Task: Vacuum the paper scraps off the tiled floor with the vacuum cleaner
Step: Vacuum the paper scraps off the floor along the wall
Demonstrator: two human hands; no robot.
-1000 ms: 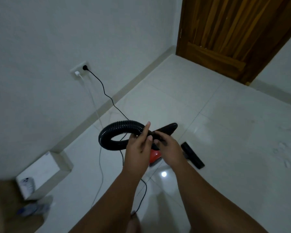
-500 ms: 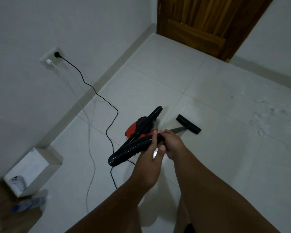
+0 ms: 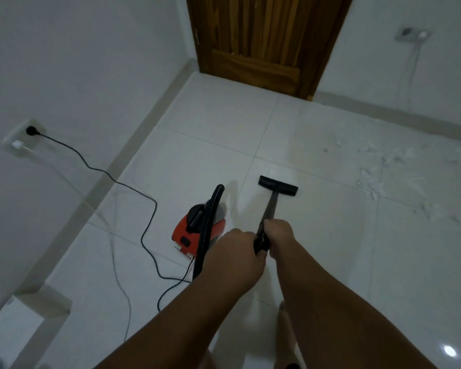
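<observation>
A small red and black vacuum cleaner sits on the white tiled floor ahead of me. Its black hose arcs up over the body and down to my hands. My left hand is closed on the hose end. My right hand grips the dark wand just beyond it. The wand's flat black floor nozzle rests on the tiles. White paper scraps lie scattered at the right, well clear of the nozzle.
The black power cord runs from a wall socket at the left across the floor to the vacuum, beside a thin white cable. A wooden door stands shut at the back. A low white ledge juts out at lower left.
The hose loop has been straightened and lowered. The wand now points forward with its nozzle on the tiles, and the view has swung right toward the scraps.
</observation>
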